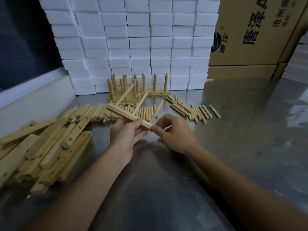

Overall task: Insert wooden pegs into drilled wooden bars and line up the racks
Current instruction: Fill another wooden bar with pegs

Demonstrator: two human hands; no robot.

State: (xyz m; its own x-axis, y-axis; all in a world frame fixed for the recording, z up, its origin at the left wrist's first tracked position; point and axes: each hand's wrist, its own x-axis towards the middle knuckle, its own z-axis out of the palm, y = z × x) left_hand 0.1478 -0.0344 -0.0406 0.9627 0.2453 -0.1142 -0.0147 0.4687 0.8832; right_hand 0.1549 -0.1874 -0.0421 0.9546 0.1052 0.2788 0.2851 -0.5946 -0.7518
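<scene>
My left hand (125,134) grips a drilled wooden bar (120,112) held tilted above the steel table, with three pegs standing out of it toward the back. My right hand (173,132) pinches the bar's near right end, by the third peg (157,110). Loose pegs (100,112) lie in a row behind the hands, and more pegs (191,109) are scattered to the right. Finished racks (124,90) stand upright at the back, with another rack (155,91) beside them. A pile of drilled bars (46,147) lies at the left.
A wall of stacked white foam blocks (133,44) closes the back of the steel table (233,147). Cardboard boxes (253,39) stand at the back right. A white ledge (33,87) runs along the left edge.
</scene>
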